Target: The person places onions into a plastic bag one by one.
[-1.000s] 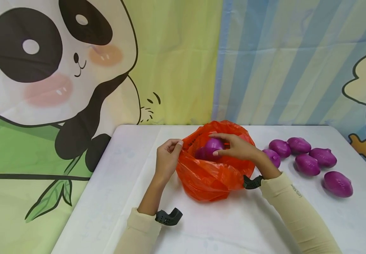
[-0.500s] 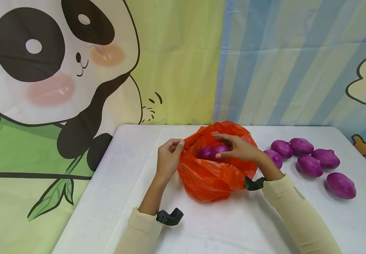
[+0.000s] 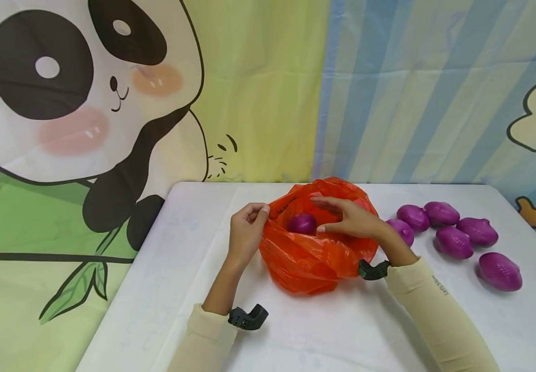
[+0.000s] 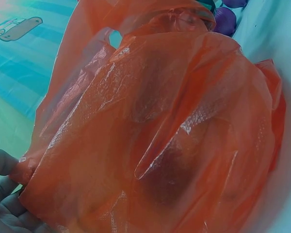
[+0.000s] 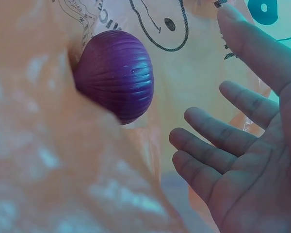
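An orange plastic bag [image 3: 311,258] stands with its mouth wide on the white table [image 3: 179,268]. My left hand [image 3: 247,227] pinches the bag's left rim [image 4: 34,170]. My right hand [image 3: 349,217] hovers over the bag's mouth with fingers spread and nothing in it; the right wrist view shows its fingers [image 5: 218,141] relaxed and apart. A purple onion [image 3: 301,223] lies inside the bag, also visible as a ribbed purple onion [image 5: 115,75] just left of that hand. The bag fills the left wrist view, with dark shapes showing through the bag's film [image 4: 169,170].
Several more purple onions [image 3: 454,242] lie loose on the table right of the bag, the nearest purple onion [image 3: 401,230] behind my right wrist. A cartoon cloth backdrop [image 3: 109,103] hangs behind the table. The table's left edge [image 3: 123,289] runs diagonally.
One second ago my right hand held a purple onion over the bag; it lowered it in and let go. That hand now hovers with nothing in it. The left hand has kept its pinch.
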{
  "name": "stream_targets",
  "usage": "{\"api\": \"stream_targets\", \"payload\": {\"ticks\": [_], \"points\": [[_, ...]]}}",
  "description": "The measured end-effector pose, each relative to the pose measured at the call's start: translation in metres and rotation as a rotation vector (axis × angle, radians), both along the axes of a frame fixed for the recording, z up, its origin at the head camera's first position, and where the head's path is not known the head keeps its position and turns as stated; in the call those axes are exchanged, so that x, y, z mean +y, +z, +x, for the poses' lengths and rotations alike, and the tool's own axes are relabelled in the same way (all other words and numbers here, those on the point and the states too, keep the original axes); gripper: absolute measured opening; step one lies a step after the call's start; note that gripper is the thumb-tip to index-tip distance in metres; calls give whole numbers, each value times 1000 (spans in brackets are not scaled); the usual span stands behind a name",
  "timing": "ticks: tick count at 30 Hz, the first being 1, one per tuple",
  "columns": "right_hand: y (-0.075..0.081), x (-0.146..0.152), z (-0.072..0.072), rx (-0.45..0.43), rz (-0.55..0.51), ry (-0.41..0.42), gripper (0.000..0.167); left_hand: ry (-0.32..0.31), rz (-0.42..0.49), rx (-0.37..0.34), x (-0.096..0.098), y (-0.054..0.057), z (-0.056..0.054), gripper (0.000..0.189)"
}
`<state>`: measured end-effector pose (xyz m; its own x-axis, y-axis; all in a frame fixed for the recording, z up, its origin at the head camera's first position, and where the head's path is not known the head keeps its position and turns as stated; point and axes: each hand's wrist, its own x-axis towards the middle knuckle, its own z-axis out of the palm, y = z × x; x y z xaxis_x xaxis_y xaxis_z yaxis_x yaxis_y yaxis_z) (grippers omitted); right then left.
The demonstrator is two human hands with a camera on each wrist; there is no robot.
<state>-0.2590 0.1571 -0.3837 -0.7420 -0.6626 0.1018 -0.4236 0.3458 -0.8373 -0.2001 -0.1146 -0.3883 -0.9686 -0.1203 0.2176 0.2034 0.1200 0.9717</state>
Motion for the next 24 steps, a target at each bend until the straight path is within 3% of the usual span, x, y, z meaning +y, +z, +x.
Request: {"api": "stream_targets", "payload": {"ticks": [6,13,24], "points": [[4,4,3,13,45,-37,65,2,-3,26,-1,1,1,18],[11,7,5,-5,26,-41,61,7,1,17,-1,1,0,18],[22,14,12,62,65,-40,57,7,11,13,-3,1,0,20]]}}
